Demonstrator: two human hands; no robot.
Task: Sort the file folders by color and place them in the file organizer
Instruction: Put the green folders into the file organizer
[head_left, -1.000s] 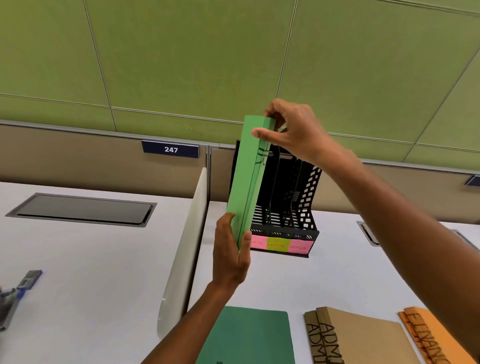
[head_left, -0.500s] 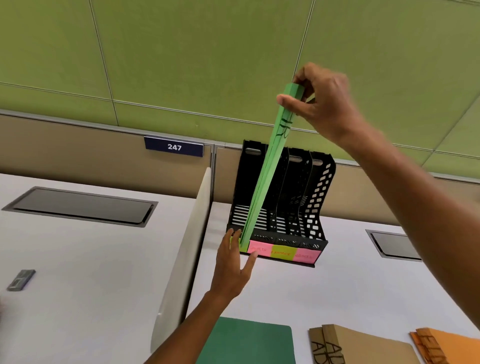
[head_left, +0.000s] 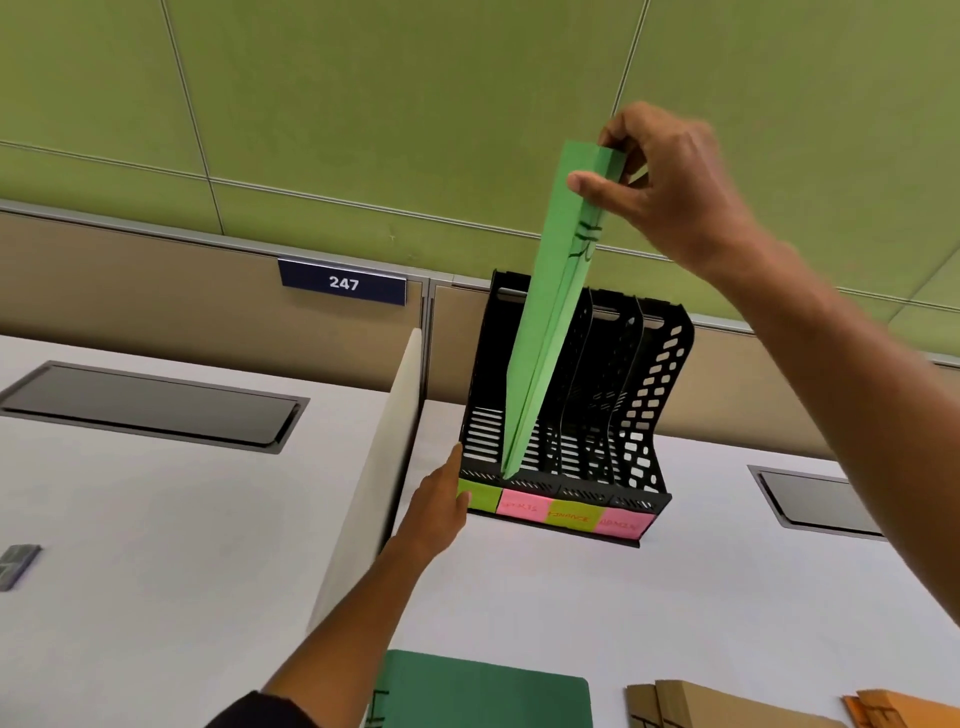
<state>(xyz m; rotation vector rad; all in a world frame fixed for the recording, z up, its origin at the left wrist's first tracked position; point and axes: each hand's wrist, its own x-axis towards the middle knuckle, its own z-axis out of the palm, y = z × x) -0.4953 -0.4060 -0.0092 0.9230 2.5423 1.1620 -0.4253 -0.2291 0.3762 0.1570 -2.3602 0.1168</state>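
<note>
One light green folder (head_left: 550, 332) stands tilted at frame centre, its lower corner in the leftmost slot of your black organizer (head_left: 566, 415). Your right hand (head_left: 660, 187) has a pinching grip on its top; your left hand (head_left: 441, 499), fingers loose and holding nothing, steadies the organizer's lower-left corner. Next, lower it upright.

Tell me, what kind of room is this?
Probably an office with shared desks. A numbered plate reading 247 hangs on the partition wall, a low divider splits two white desks, and a black file organizer with labelled slots stands on one.
</note>
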